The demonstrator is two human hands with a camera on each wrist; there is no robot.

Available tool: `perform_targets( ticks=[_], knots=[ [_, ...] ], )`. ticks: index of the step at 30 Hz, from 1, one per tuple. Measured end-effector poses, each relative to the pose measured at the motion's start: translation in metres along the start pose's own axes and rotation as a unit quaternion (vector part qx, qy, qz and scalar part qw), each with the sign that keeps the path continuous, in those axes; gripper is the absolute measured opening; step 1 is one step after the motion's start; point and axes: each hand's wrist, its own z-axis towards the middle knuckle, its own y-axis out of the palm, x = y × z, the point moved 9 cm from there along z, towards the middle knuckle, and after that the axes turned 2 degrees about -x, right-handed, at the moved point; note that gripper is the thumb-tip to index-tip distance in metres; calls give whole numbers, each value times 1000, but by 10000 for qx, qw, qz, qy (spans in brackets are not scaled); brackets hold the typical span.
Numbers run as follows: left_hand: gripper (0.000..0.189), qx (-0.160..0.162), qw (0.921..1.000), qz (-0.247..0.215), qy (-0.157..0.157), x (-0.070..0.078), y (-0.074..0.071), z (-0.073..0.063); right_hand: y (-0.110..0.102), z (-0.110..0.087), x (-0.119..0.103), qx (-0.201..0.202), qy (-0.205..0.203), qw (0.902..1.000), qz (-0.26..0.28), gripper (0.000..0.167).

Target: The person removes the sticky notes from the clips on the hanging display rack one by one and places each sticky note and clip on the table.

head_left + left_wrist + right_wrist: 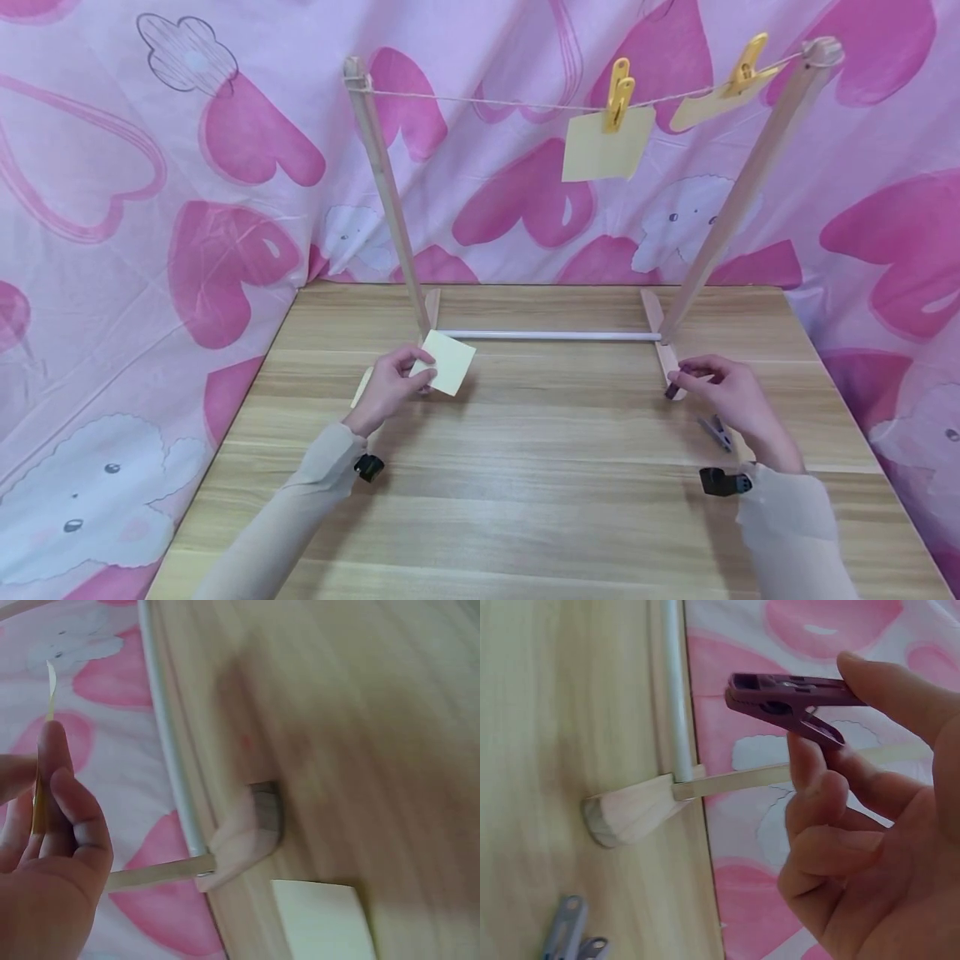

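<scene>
My left hand pinches a pale yellow paper square between thumb and fingers, held up off the table. In the left wrist view that paper appears edge-on. A second pale paper lies on the table beside the left hand. My right hand grips a purple clothespin by its handle ends, thumb on one side and fingers on the other. Its jaw end points away from the hand. On the table near the right wrist lies a grey clothespin.
A string spans two wooden posts. Yellow clothespins hold one paper near its middle-right and another by the right post. A white rod joins the posts low down on the wooden table.
</scene>
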Motion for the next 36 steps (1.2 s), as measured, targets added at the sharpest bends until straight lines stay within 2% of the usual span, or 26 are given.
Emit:
perform_targets(
  ticks=[7, 10, 16, 21, 26, 36],
  knots=[
    [15, -336, 9954, 882, 128, -13, 11, -4, 19, 1, 14, -508, 196, 9982, -254, 42],
    [14, -519, 9912, 1207, 174, -15, 16, -6, 25, 1, 21, -653, 236, 9971, -305, 40],
    [12, -629, 9789, 1930, 218, -22, 20, -8, 34, -2, 29, -754, 263, 9961, -384, 35],
    [12, -668, 9711, 2290, 74, -28, 20, -8, 43, -6, 38, -946, 432, 9940, -350, 33],
    [12, -646, 9610, 2687, 79, -32, 19, -9, 48, -9, 45, -1067, 735, 9908, -402, 35],
    [17, -969, 9506, 2949, -22, -41, 23, -9, 53, -10, 49, -1107, 998, 9870, -599, 35]
  ],
)
